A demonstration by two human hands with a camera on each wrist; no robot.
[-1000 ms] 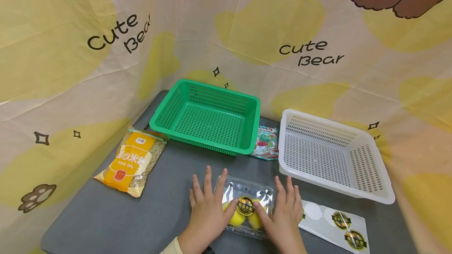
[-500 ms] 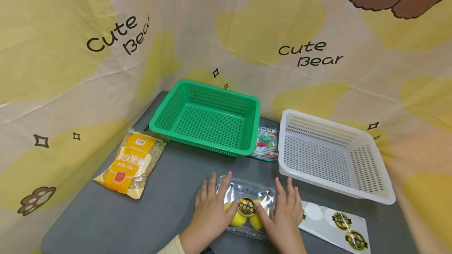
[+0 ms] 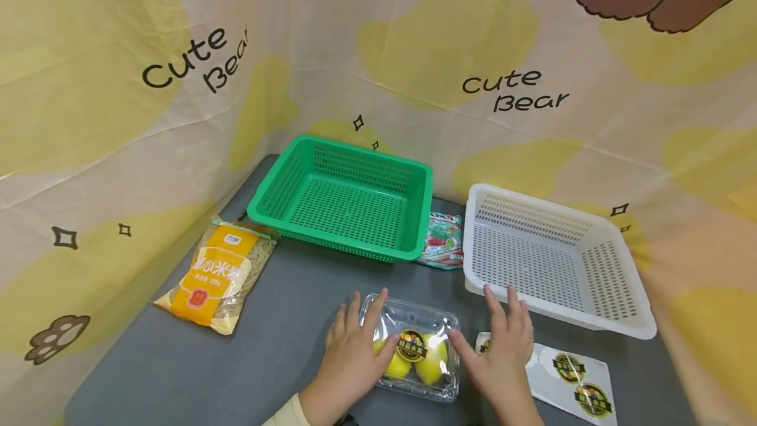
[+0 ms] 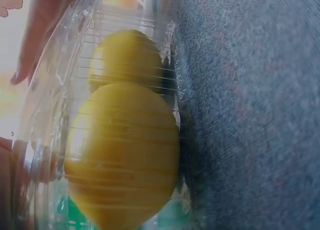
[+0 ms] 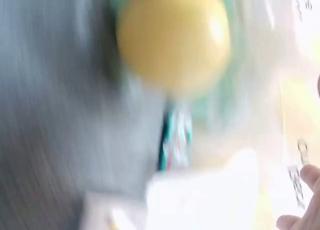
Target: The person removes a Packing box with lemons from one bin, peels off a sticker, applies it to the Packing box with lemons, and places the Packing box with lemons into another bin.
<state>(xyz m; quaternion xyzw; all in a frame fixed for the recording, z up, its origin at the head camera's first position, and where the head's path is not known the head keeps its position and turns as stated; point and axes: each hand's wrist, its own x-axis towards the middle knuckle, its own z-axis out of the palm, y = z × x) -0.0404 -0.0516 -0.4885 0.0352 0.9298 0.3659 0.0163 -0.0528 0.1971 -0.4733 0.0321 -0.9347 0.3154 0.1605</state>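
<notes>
A clear plastic clamshell box [image 3: 411, 380] with yellow lemons [image 3: 432, 358] inside lies on the grey table. On its lid sits a round black-and-gold sticker [image 3: 411, 345]. My left hand [image 3: 357, 354] rests along the box's left side, fingers extended and the thumb on the lid beside the sticker. In the left wrist view, two lemons [image 4: 122, 150] show through the ribbed box wall. My right hand [image 3: 503, 350] is just off the box's right side, fingers spread, holding nothing. It overlaps a white sheet of stickers [image 3: 570, 383], hiding part of it. The right wrist view is blurred.
A green basket [image 3: 349, 206] stands at the back, and a white basket [image 3: 550, 261] at the back right. Between them lies a small printed packet [image 3: 442, 242]. A yellow bag of rice noodles [image 3: 219, 275] lies at the left. A patterned cloth [image 3: 414, 51] rises behind the table.
My right hand has lifted its thumb from the lid and moved right, away from the box, over the sticker sheet. My left hand has shifted slightly toward me, its fingers closer together.
</notes>
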